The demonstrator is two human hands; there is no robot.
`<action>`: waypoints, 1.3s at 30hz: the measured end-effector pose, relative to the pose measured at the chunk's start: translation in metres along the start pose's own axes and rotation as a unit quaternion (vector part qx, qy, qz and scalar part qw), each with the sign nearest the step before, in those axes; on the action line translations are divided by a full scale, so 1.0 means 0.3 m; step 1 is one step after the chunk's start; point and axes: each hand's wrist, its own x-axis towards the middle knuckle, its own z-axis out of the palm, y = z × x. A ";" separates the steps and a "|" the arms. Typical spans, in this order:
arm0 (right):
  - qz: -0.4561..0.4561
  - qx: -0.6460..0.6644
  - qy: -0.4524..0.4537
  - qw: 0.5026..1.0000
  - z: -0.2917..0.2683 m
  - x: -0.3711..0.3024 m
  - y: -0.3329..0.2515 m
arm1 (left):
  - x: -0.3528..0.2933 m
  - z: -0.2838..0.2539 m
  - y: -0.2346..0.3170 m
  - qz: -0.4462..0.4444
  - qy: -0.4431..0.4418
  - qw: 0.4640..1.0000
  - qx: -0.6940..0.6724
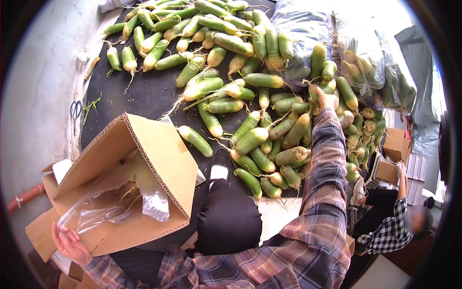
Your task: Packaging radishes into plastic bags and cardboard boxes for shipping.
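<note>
picking, i judge: my right hand [327,99] is at radishes [252,140] heaped on the dark table [126,98], my left hand [71,245] at the liner [156,206] in the carton [166,159]. i can't tell either grip; next calls for a firm hold.

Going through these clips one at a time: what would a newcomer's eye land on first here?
Probably the mass of green radishes spread across the dark surface, from the top to the middle of the picture, with the right hand reaching in among them. Next, the large open cardboard box at lower left, a clear plastic liner inside and the left hand at its edge.
</note>
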 end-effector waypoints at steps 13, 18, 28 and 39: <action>0.149 0.487 -0.415 0.753 -0.120 -0.383 0.046 | 0.004 0.018 0.014 -0.029 -0.087 0.995 -0.028; -0.125 0.453 -0.509 0.721 -0.369 -0.736 -0.232 | -0.009 0.110 0.081 -0.063 -0.173 0.979 -0.086; -0.573 0.005 -0.676 0.464 -0.811 -1.512 -0.933 | -0.021 0.127 0.145 -0.118 -0.221 0.965 -0.073; -0.671 -0.327 -0.513 0.424 -0.215 -1.919 -0.852 | -0.053 0.154 0.151 -0.123 -0.232 0.964 -0.052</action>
